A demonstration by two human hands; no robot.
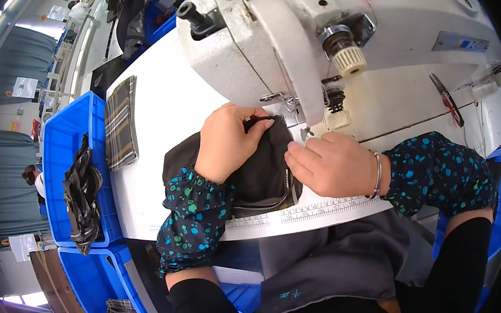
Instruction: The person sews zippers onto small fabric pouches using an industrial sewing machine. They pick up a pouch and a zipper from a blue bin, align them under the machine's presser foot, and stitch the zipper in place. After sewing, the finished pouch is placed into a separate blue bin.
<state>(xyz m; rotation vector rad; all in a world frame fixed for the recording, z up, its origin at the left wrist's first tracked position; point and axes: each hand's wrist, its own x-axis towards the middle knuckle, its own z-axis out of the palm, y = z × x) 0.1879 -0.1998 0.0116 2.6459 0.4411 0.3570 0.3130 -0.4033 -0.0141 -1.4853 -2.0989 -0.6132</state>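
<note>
A dark fabric piece (259,180) with a metal zipper (283,197) along its lower right lies on the white table, in front of the sewing machine (297,47). My left hand (227,140) rests over it, thumb and fingers pinching its upper edge close to the needle area. At the fabric's right edge, my right hand (330,163) is closed, its thumb and forefinger pressed together by the cloth. What lies between those fingertips is hidden. Patterned sleeve covers reach both wrists, and a bracelet (377,174) circles the right one.
Scissors (447,99) lie right of the machine. Folded plaid cloth (121,124) sits on the table's left side. Beyond the left edge stand a blue bin (48,147) with dark fabric over its side and another blue bin (83,278) holding plaid pieces. A printed ruler strip (323,211) follows the front edge.
</note>
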